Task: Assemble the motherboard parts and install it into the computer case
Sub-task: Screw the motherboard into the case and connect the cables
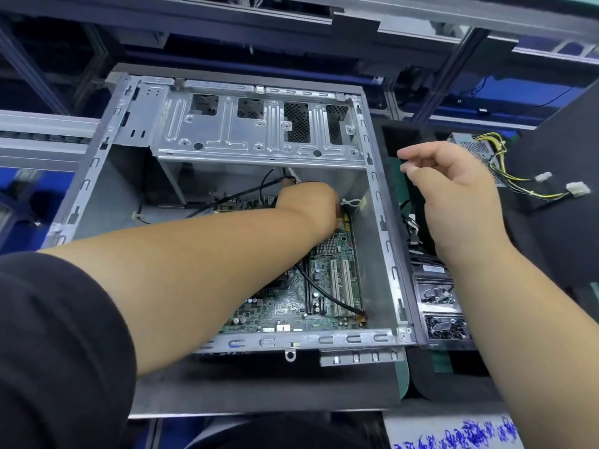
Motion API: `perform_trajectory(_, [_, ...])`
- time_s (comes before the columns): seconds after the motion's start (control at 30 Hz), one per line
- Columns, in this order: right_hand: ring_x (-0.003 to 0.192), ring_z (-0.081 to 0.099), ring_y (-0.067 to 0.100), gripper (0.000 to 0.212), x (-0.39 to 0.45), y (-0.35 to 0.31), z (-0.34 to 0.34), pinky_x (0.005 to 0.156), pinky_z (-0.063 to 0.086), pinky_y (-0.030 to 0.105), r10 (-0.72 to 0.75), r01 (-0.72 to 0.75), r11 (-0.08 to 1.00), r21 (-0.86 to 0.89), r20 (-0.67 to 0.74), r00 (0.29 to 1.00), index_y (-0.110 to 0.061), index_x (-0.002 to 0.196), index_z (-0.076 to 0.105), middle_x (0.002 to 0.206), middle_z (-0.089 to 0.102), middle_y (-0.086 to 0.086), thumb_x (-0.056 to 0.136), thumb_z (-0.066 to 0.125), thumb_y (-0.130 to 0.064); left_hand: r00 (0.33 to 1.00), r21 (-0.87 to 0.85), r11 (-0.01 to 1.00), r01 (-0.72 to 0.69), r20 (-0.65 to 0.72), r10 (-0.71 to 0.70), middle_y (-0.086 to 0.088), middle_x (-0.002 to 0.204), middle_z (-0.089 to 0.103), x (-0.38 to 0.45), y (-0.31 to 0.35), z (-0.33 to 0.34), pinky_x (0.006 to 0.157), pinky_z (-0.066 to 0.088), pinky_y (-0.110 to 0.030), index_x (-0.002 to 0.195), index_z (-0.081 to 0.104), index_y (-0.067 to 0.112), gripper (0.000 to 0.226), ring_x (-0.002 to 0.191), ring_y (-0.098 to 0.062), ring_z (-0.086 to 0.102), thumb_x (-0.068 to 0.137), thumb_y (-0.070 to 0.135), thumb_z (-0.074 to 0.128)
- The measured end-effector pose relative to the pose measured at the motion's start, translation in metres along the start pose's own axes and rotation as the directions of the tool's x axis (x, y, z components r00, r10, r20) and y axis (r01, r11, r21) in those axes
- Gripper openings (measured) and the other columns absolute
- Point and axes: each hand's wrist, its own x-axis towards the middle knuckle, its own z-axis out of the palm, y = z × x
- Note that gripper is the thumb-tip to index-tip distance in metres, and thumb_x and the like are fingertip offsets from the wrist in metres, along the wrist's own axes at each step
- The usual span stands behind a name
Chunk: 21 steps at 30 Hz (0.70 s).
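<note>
The grey computer case [378, 202] lies open on its side in front of me. The green motherboard [282, 307] sits flat on its floor, partly hidden by my left forearm. A black cable [327, 294] runs across the board to its near right corner. My left hand [308, 202] reaches deep into the case to the board's far edge, beside thin black wires; its fingers point down and are hidden. My right hand [453, 192] hovers above the case's right wall with loosely curled fingers, and nothing shows in it.
A metal drive cage [259, 134] spans the far side of the case. To the right lie a power supply [476, 145] with yellow and black wires ending in white plugs [577, 189], and small trays of screws [444, 325]. A paper with blue writing [453, 437] is at the bottom right.
</note>
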Motion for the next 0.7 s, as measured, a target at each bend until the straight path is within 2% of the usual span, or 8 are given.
perform_trajectory(0.1, [0.085,0.060,-0.001,0.026,-0.002,0.002,-0.002,0.074,0.043,0.007,-0.001,0.001,1.000,0.003,0.012,1.000,-0.027,0.099,0.072,0.090,0.066,-0.012,0.089,0.055,-0.010,0.998,-0.050,0.998,0.033,0.063,-0.030,0.005,0.100,0.069,0.004,-0.002,0.002,0.085,0.054,-0.033,0.102,0.073,0.028,0.038,0.094,-0.023,0.065,0.078,0.057,0.069])
perform_trajectory(0.33, [0.082,0.057,-0.001,0.035,-0.001,0.003,-0.004,0.072,0.043,0.009,0.000,0.000,1.000,0.005,0.031,1.000,-0.030,0.098,0.072,0.087,0.066,-0.016,0.083,0.050,-0.007,0.990,-0.040,0.998,0.039,0.138,-0.033,0.003,0.092,0.069,0.008,0.007,-0.003,0.079,0.054,-0.030,0.101,0.073,0.025,0.036,0.086,-0.025,0.064,0.080,0.055,0.069])
perform_trajectory(0.5, [0.079,0.055,0.000,0.037,-0.001,0.005,-0.005,0.066,0.041,0.009,-0.008,0.009,1.000,-0.016,0.042,0.999,-0.033,0.097,0.071,0.088,0.065,-0.018,0.080,0.048,-0.009,0.992,-0.030,0.999,0.040,0.124,-0.036,0.002,0.092,0.068,0.010,0.010,-0.002,0.083,0.055,-0.034,0.103,0.073,0.025,0.036,0.088,-0.025,0.064,0.081,0.053,0.068])
perform_trajectory(0.7, [0.073,0.052,-0.003,0.041,-0.004,0.006,-0.008,0.067,0.039,0.015,0.006,-0.005,1.000,-0.028,0.051,0.999,-0.032,0.099,0.071,0.091,0.066,-0.016,0.078,0.045,-0.009,0.994,-0.030,0.999,0.028,0.107,-0.024,0.002,0.090,0.068,0.010,0.008,-0.001,0.082,0.054,-0.033,0.102,0.073,0.027,0.035,0.086,-0.025,0.064,0.081,0.054,0.068])
